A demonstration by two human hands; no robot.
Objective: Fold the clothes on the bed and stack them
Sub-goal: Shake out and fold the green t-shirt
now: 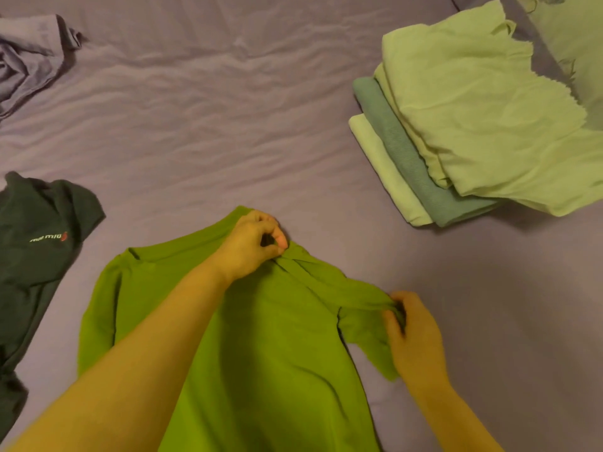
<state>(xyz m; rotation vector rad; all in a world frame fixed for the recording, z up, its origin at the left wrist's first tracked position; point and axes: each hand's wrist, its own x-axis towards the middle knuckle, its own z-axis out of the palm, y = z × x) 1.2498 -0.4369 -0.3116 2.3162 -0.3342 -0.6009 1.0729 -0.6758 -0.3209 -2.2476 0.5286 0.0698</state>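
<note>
From the head view, a bright green shirt [261, 337] lies spread on the bed [202, 119] near the person. The left hand [251, 246] pinches its collar and the right hand [414, 334] pinches the sleeve end. The fold looks barely begun; next, bring that sleeve across the body, toward joining the folded stack [456, 132] at the far right.
</note>
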